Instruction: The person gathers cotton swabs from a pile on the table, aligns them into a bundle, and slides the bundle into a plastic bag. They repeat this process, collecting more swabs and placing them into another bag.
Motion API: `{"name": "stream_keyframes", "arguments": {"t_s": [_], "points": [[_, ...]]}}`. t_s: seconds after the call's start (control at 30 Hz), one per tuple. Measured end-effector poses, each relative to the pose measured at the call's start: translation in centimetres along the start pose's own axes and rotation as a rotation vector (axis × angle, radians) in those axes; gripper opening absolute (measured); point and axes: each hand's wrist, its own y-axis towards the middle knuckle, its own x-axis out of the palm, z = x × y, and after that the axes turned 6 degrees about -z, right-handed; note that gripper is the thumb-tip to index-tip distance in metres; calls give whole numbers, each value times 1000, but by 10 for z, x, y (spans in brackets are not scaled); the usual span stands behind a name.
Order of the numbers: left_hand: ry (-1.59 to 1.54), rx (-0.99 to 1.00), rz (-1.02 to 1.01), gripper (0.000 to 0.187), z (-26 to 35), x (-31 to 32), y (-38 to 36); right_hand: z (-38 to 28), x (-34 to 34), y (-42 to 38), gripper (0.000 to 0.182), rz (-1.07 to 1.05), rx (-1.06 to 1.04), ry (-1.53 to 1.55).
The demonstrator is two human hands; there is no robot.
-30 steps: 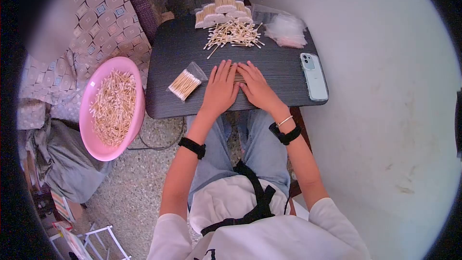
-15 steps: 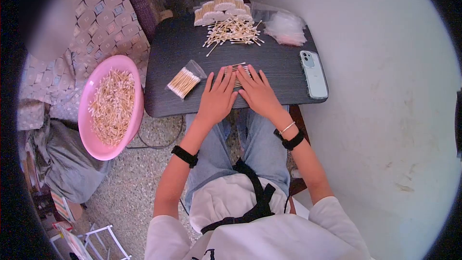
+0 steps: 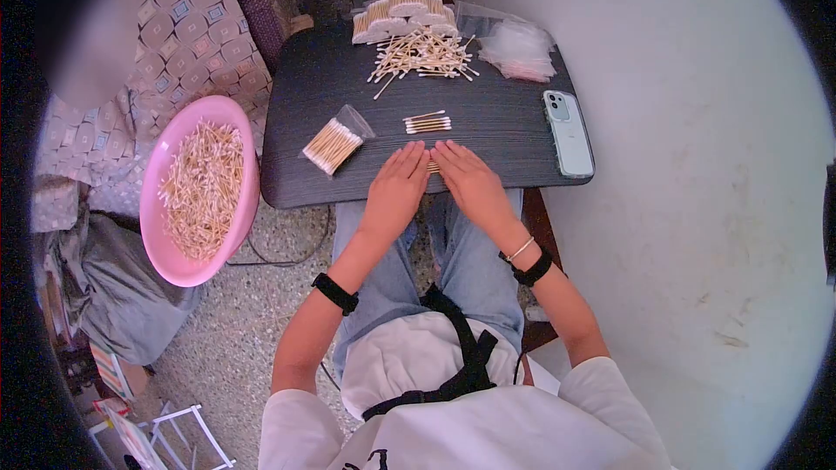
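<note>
My left hand (image 3: 397, 190) lies low over the table near its front edge, fingers stretched out and close together. Mirroring it, my right hand (image 3: 473, 186) rests there with its fingers flat too. Between the fingertips shows a small row of cotton swabs (image 3: 434, 168); their ends are hidden under both hands. A little beyond my fingers, several cotton swabs (image 3: 428, 124) lie side by side, the farthest one slightly slanted. Left of my hands is a clear bag of cotton swabs (image 3: 334, 145), its swabs lined up in parallel.
On the black table (image 3: 514, 117) are a loose swab heap (image 3: 423, 56), stacked swab packs (image 3: 407, 4), clear plastic bags (image 3: 520, 50) and a phone (image 3: 568, 135) at the right edge. A pink basin (image 3: 155, 231) full of swabs stands left. A pale wall (image 3: 697, 165) is close at right.
Both hands have slid back toward the table's front edge, with fingers drawn closer together. Some swabs are now beneath them, while several others lie uncovered farther up the table.
</note>
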Motion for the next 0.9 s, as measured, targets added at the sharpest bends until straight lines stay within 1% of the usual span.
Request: {"name": "stream_keyframes", "arguments": {"t_s": [0.07, 0.17, 0.27, 0.37, 0.47, 0.57, 0.67, 0.9], "points": [[-3, 28, 42, 33, 2, -4, 0, -1, -2, -2, 36, 25, 0, -16], [31, 6, -11, 32, 8, -15, 2, -9, -15, 0, 32, 52, 15, 19], [98, 21, 17, 32, 12, -15, 3, -11, -17, 2, 30, -5, 34, -31], [206, 5, 55, 26, 19, -16, 6, -15, -16, 4, 25, 57, 20, -95], [250, -23, -5, 16, 19, -10, 9, -15, -11, 7, 18, 25, 9, -192], [365, -11, 36, 9, 18, -5, 10, -14, -8, 8, 13, 30, 13, -232], [299, -37, -76, 13, 19, -10, 10, -12, -8, 9, 14, 2, 17, -213], [381, -43, -10, 11, 21, 0, 9, -14, -5, 11, 12, -22, 3, -274]]}}
